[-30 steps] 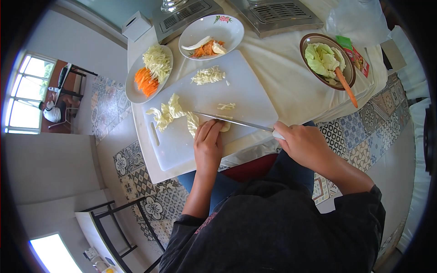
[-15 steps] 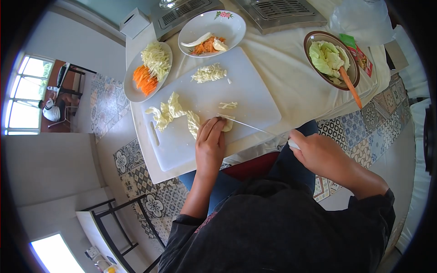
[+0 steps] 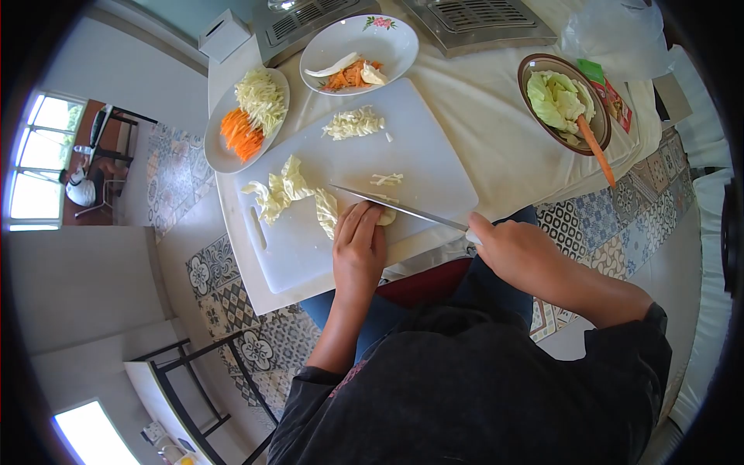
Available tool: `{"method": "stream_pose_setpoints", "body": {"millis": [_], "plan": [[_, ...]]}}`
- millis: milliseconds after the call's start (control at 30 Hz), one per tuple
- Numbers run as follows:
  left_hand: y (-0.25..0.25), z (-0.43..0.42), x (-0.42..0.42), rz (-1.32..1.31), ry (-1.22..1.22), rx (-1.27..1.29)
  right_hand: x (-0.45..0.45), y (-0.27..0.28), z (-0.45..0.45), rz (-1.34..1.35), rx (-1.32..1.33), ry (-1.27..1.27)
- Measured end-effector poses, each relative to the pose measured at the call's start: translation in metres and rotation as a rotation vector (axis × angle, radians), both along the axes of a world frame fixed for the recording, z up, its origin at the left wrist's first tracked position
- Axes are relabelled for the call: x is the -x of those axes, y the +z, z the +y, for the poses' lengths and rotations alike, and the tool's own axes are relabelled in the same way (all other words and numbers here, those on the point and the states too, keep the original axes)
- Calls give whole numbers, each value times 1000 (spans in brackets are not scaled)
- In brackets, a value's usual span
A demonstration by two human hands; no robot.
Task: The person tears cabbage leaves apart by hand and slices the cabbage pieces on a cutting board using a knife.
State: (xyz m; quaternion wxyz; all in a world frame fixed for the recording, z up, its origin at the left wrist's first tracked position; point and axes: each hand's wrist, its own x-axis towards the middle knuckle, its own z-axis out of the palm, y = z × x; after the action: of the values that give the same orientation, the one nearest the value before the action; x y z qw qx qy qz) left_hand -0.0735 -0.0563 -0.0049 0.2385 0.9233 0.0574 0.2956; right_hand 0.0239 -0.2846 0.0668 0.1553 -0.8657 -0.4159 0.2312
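Note:
My left hand (image 3: 359, 239) presses down on a cabbage piece (image 3: 386, 215) near the front edge of the white cutting board (image 3: 428, 139), its fingers bent together. My right hand (image 3: 508, 246) grips the white handle of a kitchen knife (image 3: 422, 213), whose blade lies across the cabbage just beyond my left fingertips. A few thin cut strips (image 3: 387, 179) sit past the blade. Larger cabbage leaves (image 3: 287, 186) rest on the board to the left of my left hand. Farther back is a small heap of chopped cabbage (image 3: 353, 123).
A plate (image 3: 222, 161) of shredded carrot and cabbage stands at left. A flowered bowl (image 3: 403, 46) holds carrot shreds and pale pieces. At right a brown-rimmed bowl (image 3: 524, 97) holds cabbage and a carrot (image 3: 597, 151). Metal stoves (image 3: 480, 27) line the back; a person (image 3: 81, 190) sits far left.
The knife has slid forward and left across the cabbage, its tip now beyond my left fingers. My right hand has moved left with it; my left hand stays in place.

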Motion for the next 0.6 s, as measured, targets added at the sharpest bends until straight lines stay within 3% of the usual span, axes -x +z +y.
{"method": "stream_pose_setpoints", "body": {"millis": [200,600], "plan": [[-6,-2,1,-33,31,29,7,-13,-5,-102,-1,-13],[-2,-5,0,-47,10,53,6,17,-43,-183,68,-78]]}}
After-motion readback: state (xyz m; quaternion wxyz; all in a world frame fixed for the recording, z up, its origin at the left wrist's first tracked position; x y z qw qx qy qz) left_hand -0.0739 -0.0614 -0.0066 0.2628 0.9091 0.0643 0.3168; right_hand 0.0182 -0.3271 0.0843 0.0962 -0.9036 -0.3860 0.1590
